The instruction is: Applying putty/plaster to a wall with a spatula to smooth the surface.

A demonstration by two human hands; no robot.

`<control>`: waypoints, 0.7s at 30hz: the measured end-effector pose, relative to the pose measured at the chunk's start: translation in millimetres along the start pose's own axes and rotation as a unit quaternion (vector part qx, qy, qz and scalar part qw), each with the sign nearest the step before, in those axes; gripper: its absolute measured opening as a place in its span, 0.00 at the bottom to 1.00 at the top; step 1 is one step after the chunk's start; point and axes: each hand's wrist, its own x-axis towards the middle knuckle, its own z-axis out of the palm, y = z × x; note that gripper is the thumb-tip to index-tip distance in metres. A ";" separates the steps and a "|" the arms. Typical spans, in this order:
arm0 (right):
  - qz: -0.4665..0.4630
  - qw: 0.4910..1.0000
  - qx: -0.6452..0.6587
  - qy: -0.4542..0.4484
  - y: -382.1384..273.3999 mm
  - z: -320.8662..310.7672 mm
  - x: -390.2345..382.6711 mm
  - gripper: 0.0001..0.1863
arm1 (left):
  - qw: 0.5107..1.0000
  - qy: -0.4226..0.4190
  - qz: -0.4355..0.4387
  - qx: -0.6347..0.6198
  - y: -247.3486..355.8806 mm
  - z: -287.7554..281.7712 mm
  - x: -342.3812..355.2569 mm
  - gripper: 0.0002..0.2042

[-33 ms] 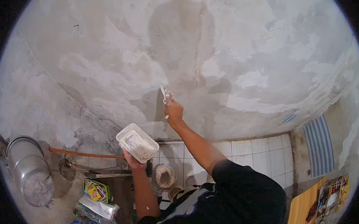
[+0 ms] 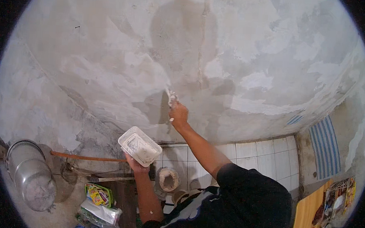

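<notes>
My right hand (image 2: pixel 178 115) is closed around a putty knife (image 2: pixel 169 94) smeared with white paste. The blade meets, or nearly meets, the patchy grey-white wall (image 2: pixel 267 40) ahead of me, at the edge of a paler coated area. A dab of paste sticks to the hand below the knuckles. Lower and to the left, my left hand (image 2: pixel 137 165) grips a white rectangular plastic tub (image 2: pixel 128 137) from beneath. The tub is tilted so its inside shows, with whitish putty (image 2: pixel 140 148) smeared over the bottom. Most of the left fingers are hidden behind it.
A metal pot (image 2: pixel 34 177) stands at the far left, near an orange-brown stick (image 2: pixel 87 156). Below are a green basket (image 2: pixel 111 194) and plastic bags (image 2: pixel 101 211). A paste-crusted bucket (image 2: pixel 168 179) sits by white tiles (image 2: pixel 245 163). At right: striped cloth (image 2: pixel 325 148), wooden board (image 2: pixel 307 211).
My right hand and the putty knife have shifted slightly to the right and down along the wall. The left hand and tub hold nearly the same place.
</notes>
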 end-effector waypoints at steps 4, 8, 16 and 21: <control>0.056 0.989 0.050 0.130 32.0 -54.9 19.6 0.19 | 0.992 0.117 -0.020 -0.048 6.3 -4.6 -3.2 0.27; 0.120 0.956 -0.042 0.264 53.1 -86.3 69.5 0.19 | 0.989 0.118 -0.036 -0.079 7.2 4.5 -1.8 0.26; 0.095 0.990 0.008 0.099 26.9 -24.0 37.0 0.19 | 0.985 0.160 -0.033 -0.063 9.6 2.5 -0.5 0.27; 0.003 0.991 -0.008 -0.137 -25.4 -13.9 -11.1 0.12 | 0.991 0.073 -0.081 -0.071 3.5 -5.0 16.4 0.28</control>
